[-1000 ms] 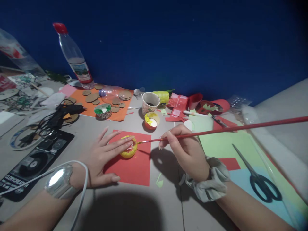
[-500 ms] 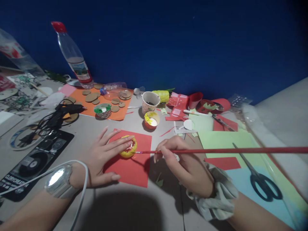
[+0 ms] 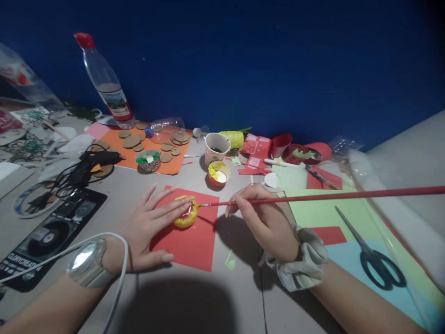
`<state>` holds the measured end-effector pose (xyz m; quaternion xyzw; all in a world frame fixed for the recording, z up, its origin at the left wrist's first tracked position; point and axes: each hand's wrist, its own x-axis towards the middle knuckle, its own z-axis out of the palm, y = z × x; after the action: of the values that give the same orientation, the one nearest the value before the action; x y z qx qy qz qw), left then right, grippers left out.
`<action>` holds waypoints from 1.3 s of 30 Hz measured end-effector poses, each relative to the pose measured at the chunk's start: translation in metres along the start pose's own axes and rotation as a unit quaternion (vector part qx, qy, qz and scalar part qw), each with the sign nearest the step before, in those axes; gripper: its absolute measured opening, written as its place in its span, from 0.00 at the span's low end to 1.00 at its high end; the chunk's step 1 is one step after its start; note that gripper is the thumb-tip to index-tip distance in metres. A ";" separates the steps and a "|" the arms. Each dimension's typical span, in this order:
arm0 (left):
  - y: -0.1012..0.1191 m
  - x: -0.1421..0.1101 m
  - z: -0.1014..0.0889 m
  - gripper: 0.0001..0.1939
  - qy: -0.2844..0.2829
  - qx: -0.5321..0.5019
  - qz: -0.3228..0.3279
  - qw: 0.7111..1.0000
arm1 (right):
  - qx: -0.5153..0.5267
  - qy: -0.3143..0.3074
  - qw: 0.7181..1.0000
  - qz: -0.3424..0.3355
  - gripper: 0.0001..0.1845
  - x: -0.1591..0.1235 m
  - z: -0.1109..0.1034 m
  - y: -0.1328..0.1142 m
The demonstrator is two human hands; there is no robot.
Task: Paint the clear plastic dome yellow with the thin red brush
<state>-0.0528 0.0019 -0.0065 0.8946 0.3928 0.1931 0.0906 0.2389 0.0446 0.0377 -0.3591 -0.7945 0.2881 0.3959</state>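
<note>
Probably light, paint-slick at its rim, the yellow-edged disc [image 3: 185, 223] sits on red paper [image 3: 196, 250], near-centre; left hand [image 3: 148, 227] spread, fingertips pressing its middle, best hold; right hand [image 3: 266, 220] pinches brush [image 3: 299, 199].

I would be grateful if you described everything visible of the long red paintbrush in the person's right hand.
The long, thin red paintbrush slants slightly across the picture, pinched towards its tip by the right hand. Its smooth-looking handle runs out of view on the right. Beyond a narrow pale band, the small yellowish tip appears to touch the edge of the round, yellow-rimmed piece under the left hand.
</note>
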 end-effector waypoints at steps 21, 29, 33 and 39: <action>0.001 0.002 -0.002 0.44 -0.012 -0.013 0.006 1.000 | -0.050 -0.061 0.991 -0.113 0.13 -0.009 0.012 -0.031; 0.003 0.003 -0.003 0.43 -0.007 -0.016 0.009 1.000 | -0.037 -0.069 0.993 -0.088 0.12 -0.010 0.009 -0.028; 0.002 0.001 -0.002 0.43 -0.007 -0.020 0.001 1.000 | -0.072 -0.060 0.993 -0.069 0.08 -0.006 0.000 -0.024; 0.000 0.001 -0.001 0.42 -0.006 -0.032 0.000 0.999 | -0.100 -0.036 0.990 -0.097 0.08 -0.005 0.001 -0.026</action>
<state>-0.0522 0.0025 -0.0049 0.8925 0.3855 0.2004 0.1214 0.2314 0.0257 0.0547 -0.3077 -0.8640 0.1805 0.3552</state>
